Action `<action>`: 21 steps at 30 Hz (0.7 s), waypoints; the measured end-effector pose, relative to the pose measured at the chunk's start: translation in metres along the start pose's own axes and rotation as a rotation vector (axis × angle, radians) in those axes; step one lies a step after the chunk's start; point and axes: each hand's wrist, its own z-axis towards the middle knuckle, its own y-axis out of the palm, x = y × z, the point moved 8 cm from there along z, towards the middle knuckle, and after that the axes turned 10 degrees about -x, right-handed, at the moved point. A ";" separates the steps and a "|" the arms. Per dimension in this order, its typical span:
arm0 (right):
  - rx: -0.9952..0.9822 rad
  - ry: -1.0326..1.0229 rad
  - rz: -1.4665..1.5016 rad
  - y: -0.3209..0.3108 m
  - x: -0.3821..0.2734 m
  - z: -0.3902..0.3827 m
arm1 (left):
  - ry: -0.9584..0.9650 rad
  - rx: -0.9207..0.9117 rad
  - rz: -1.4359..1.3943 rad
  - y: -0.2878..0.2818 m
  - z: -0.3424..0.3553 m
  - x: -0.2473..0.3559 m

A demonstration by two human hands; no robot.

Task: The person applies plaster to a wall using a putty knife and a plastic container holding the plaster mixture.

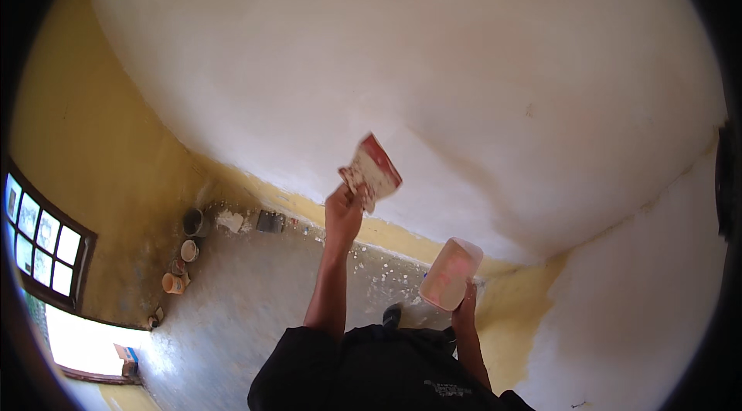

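My left hand grips a putty scraper by its splattered handle, raised in front of the white plastered wall. The scraper has a broad blade with a red band along one edge and pale filler smeared over it. Lower and to the right, my right hand holds a shallow rectangular plastic tub with pinkish material inside, its fingers partly hidden behind the tub.
Buckets and tubs line the yellow left wall below a barred window. A bright doorway and a cardboard box sit lower left. The concrete floor is speckled with white droppings near the wall base.
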 end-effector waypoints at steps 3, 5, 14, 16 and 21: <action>-0.043 0.016 -0.040 0.017 -0.005 0.010 | -0.166 -0.447 0.209 0.042 -0.043 -0.050; -0.034 0.056 -0.222 0.030 -0.002 0.011 | -0.135 -0.599 0.423 0.071 -0.071 -0.067; -0.162 -0.032 -0.339 0.100 -0.013 0.008 | -0.286 -0.495 0.921 0.117 -0.105 -0.111; -0.139 0.002 -0.294 0.097 -0.008 0.007 | -0.278 -0.514 0.904 0.119 -0.108 -0.116; -0.071 0.020 -0.251 0.079 -0.009 0.007 | -0.201 -0.478 0.873 0.104 -0.106 -0.087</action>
